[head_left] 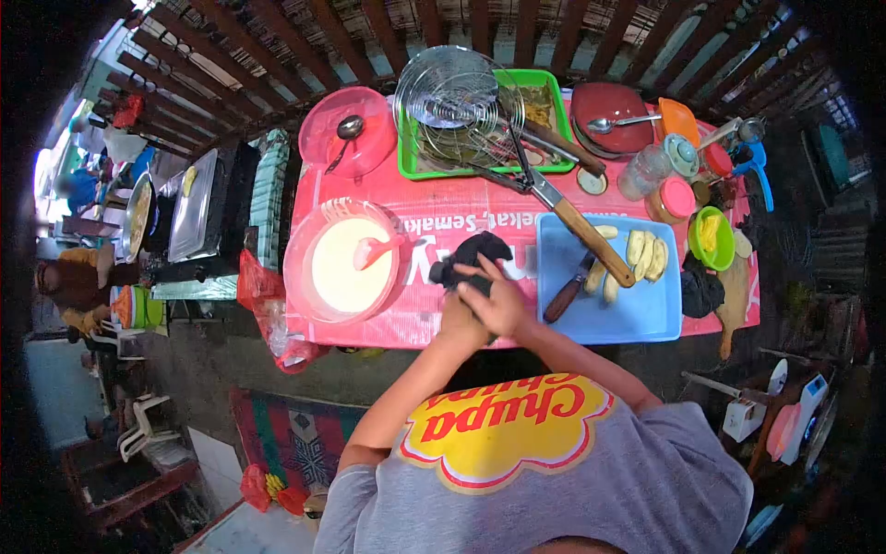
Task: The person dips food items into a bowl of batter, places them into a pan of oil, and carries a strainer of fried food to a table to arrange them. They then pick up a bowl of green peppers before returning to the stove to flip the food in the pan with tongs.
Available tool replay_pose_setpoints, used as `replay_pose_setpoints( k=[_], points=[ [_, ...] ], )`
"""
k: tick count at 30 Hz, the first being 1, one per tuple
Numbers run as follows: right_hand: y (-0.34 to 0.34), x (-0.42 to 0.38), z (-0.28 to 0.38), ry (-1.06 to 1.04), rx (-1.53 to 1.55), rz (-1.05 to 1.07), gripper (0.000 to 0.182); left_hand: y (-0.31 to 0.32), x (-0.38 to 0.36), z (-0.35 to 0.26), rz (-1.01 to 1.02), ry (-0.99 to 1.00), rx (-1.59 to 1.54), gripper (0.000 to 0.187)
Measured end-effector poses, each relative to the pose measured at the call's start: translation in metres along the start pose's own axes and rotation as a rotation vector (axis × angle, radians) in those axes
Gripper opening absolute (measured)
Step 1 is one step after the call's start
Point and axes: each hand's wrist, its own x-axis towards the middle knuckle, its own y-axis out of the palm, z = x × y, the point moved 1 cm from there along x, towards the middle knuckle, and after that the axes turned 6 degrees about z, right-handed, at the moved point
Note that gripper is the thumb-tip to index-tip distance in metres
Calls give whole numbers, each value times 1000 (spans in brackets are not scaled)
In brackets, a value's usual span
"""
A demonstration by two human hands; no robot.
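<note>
A crumpled black cloth (478, 251) is between my two hands over the front of the pink table. My left hand (461, 319) grips it from below, its fingers partly hidden by the other hand. Laid across the top, my right hand (496, 300) presses its bent fingers onto the cloth. To the left stands a pink bowl (297, 268) of pale batter with a pink ladle (371, 252) in it. Close on the right is a blue tray (637, 319) holding several peeled bananas (646, 251) and a brown-handled knife (568, 290).
A wooden-handled utensil (591, 238) reaches over the blue tray. Behind are a wire skimmer (452, 92), a green tray (558, 111), a pink basin (318, 120) and red plates (614, 106). Jars (674, 198), a green bowl (724, 245) and a wooden board (732, 305) stand right.
</note>
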Motion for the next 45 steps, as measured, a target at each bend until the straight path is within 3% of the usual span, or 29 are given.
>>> replay_pose_setpoints(
  k=[1,2,3,5,6,7,8,9,12,13,14,15,16,20,22,23,25,26,27,28,29,31,32,33,35,38,41,43,45],
  points=[
    [-12,14,-3,133,137,81,40,-22,5,-17,56,22,20,36],
    [-23,28,-25,145,143,91,38,-14,8,-12,96,111,-251,33],
    [-34,27,-19,342,555,148,37,-24,6,-20,57,41,-546,30],
    [-28,10,5,324,862,62,39,-32,5,-13,-336,-126,-623,35],
    [-14,4,1,366,811,-18,40,-36,7,-14,-327,-122,-624,35],
    [1,0,-2,411,758,-99,43,-39,8,-17,-318,-175,-1037,38],
    [3,-4,21,433,456,-282,44,-39,11,-20,-302,-227,-1451,42],
    [5,-5,16,434,453,-288,44,-27,20,-14,-297,-166,-1362,36],
    [11,3,-2,10,-530,-433,33,-35,35,-5,-290,-276,-1362,26],
    [15,6,-5,21,-533,-437,33,-41,38,-4,-332,-325,-1347,25],
    [17,14,2,-48,-313,-388,30,-47,43,1,-378,-371,-1252,30],
    [16,21,7,-119,-94,-338,28,-47,46,6,-342,-534,-1465,36],
    [13,25,10,-281,-256,-309,26,-47,49,8,-392,-532,-1498,37],
    [11,31,21,-304,-343,-327,30,-56,54,15,-457,-538,-1477,39],
    [11,31,25,-461,-259,-314,37,-48,55,32,-501,-493,-1452,38],
    [4,32,32,-457,-260,-311,37,-39,55,43,-544,-450,-1424,38],
    [-17,38,42,25,-446,173,43,-22,51,57,-536,-414,-1311,34],
    [-22,45,22,-196,-560,75,43,-21,47,59,-598,-398,-1014,32],
    [-35,54,14,-142,-603,-25,43,-20,41,59,-649,-377,-717,30],
    [-51,66,9,-89,-645,-126,43,-20,32,60,-474,-436,-890,32],
    [-66,81,5,-54,-655,-272,48,-17,25,61,-475,-436,-892,32],
    [-90,109,-8,-88,-802,-490,63,-10,14,57,-218,-155,-125,42],
    [-97,122,-17,-162,-942,-562,72,-14,14,48,-99,-246,-176,54],
    [-98,133,-18,-162,-942,-570,72,-20,16,42,-100,-240,-173,54],
    [-96,152,-22,44,-908,-480,85,-28,21,33,-191,-116,-214,48],
    [-95,171,-34,102,-1030,-511,89,-26,34,35,-249,-65,-358,37],
    [-106,174,-54,-89,-1050,-550,96,-22,44,44,-250,-46,-500,27],
    [-122,156,-42,-112,-1031,-494,93,-21,53,45,-336,-14,-439,23],
    [-134,135,-37,-54,-803,-390,94,-15,61,46,-231,-170,-655,20]
  ],
)
